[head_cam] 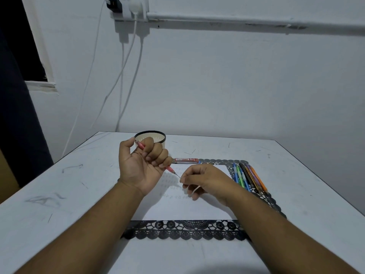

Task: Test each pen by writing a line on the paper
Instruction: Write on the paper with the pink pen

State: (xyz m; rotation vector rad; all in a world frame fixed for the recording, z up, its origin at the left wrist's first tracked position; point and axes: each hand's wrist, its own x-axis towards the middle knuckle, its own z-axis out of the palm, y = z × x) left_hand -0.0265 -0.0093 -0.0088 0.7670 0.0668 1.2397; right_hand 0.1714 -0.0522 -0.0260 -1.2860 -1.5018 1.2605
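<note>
Pens (249, 177) lay in a close row on the right side of a black lace mat (185, 230), blue, green, dark, purple and orange, their tips pointing away from the person. One more, a red pen (170, 169), was off the counter (59, 194) in the left hand (141, 164). That hand was turned palm up above the paper (189, 208), its fingers clenched round the red barrel, with the top end showing by the thumb and the fine metal tip pointing down to the right. The right hand (199, 179) hovered just beside that tip, over the paper, with thumb and forefinger pinched on something thin at the tip; what it was could not be told. A pale strip curled under its lower fingers.

The paper lay flat on the mat and bore faint rows of marks near its far half. Beyond it, at the mat's far edge, lay a small red case (185, 160). A round cup (156, 138) with a dark rim stood further back, partly hidden by the left hand. White cables (126, 76) hung down the wall behind.
</note>
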